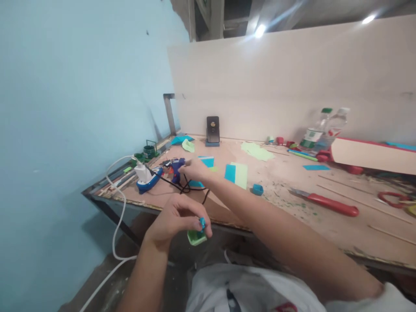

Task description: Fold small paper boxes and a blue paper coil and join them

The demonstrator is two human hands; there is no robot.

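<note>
My left hand, in front of the table edge, pinches a small light-green folded paper box with a bright blue piece at its top. Across the table reaches my right hand, its fingers closed at the back of a dark blue glue gun. The gun's nozzle points left, and a black cord trails below it. Just left of the gun lies a blue-and-white power strip with a white plug adapter in it. My fingertips on the gun are partly hidden.
Blue and green paper sheets lie mid-table near a small blue paper box. To the right are a red-handled knife, thin sticks, red scissors and plastic bottles. A phone stands at the back; a white cable hangs left.
</note>
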